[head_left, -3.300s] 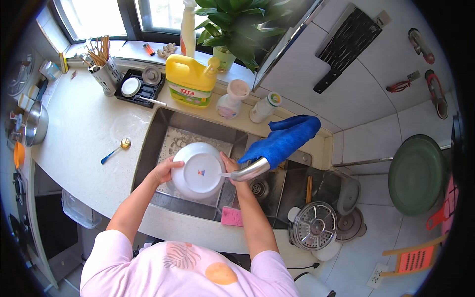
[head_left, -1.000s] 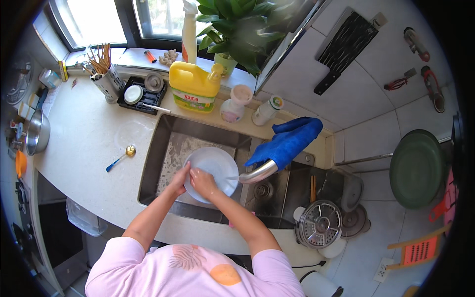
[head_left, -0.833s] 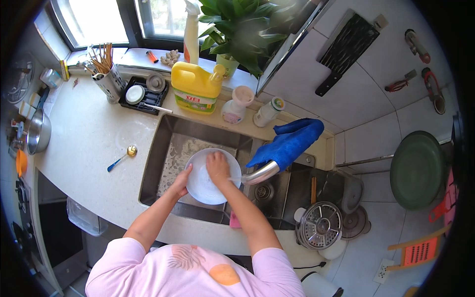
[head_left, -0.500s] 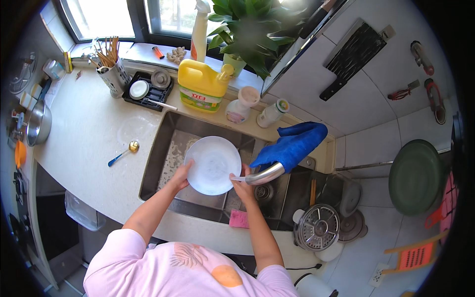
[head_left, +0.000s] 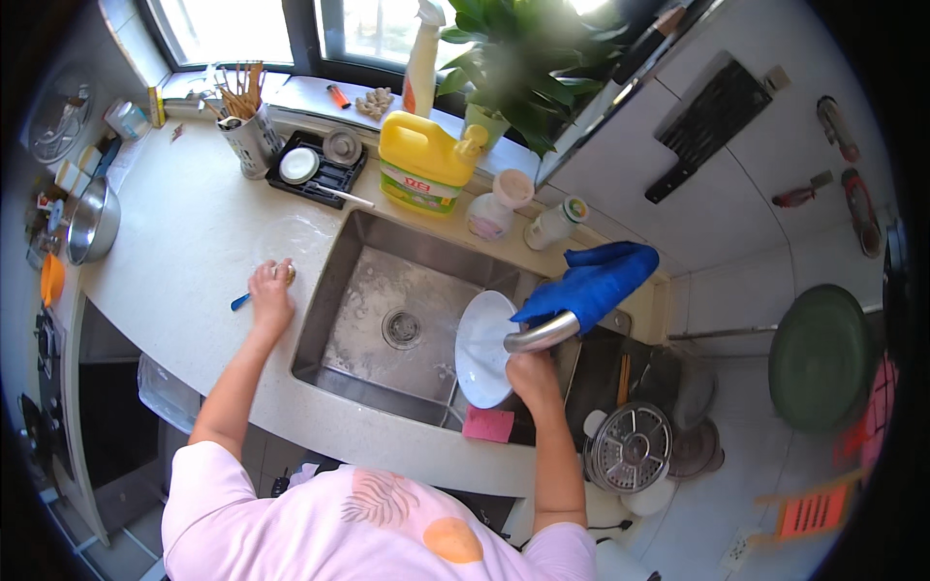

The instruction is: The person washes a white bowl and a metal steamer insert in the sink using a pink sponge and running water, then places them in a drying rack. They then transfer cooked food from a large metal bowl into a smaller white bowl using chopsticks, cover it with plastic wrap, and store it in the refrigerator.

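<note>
**Stretched between bench (head_left: 174, 232) and sink (head_left: 363, 315)**

The bench spreads out to my left; the steel sink sits in front of me. Over the sink's right side is the white bowl (head_left: 482, 351), tipped nearly on edge beside the tap (head_left: 542, 334); I can't tell whether the two touch. My right hand (head_left: 531, 376) is closed on the bowl's right rim, fingertips hidden. Wet china could slip, so I'd keep that grip firm and mind the metal spout. My left hand (head_left: 271, 300) is down on the bench, fingers curled over the spoon (head_left: 240, 302), whose blue handle pokes out; whether they have closed on it I can't tell. I'd pinch it securely and lift straight up, without letting the bowl sag meanwhile.

As for print, the yellow jug (head_left: 421, 150) has the boldest: a label in red, white and green. The marks on the beige-topped bottle (head_left: 492, 215) and the small jar (head_left: 554, 226) are too blurred to read.
</note>
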{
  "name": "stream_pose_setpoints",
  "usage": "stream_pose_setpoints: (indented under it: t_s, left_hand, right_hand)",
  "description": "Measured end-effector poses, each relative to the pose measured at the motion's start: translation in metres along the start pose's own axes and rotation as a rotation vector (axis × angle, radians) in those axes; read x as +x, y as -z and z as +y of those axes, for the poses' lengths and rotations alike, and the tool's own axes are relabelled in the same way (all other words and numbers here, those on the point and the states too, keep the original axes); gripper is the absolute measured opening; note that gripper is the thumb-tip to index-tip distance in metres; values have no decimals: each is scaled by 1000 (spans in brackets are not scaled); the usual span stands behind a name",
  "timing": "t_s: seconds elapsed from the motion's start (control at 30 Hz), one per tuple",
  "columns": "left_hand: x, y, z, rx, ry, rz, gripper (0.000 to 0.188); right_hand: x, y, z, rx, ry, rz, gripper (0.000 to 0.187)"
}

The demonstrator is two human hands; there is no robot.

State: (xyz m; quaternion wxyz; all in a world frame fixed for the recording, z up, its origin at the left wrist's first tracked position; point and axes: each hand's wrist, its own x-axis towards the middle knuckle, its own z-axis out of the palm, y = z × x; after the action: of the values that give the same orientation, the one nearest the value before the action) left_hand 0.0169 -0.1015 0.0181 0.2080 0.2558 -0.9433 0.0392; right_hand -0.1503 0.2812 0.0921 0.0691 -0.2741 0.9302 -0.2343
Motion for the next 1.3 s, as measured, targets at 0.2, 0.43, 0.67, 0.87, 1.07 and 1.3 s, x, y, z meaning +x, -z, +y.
stream_pose_setpoints:
  t_s: [0.2,0.43,0.67,0.87,1.07,1.3]
  left_hand:
    - [9,-30,-46,-275,-58,-305,42]
    - [23,-7,89,-1208,352,-744,16]
    - [-10,-57,232,-1794,1148,-1529,22]
    - [-27,-135,256,-1971,1063,-1714,5]
    - [-20,-78,303,-1710,1384,-1490,11]
    - [-22,-118,267,-2177,1195,-1649,30]
  right_hand:
    - [-3,50,11,-45,-278,-206,52]
    - [-49,76,13,-579,-231,-44,47]
    - [-104,77,50,-450,73,264,42]
    - [-135,95,48,-278,74,406,47]
    - [-164,104,57,-229,49,470,48]
    - [-154,98,54,-154,63,458,48]
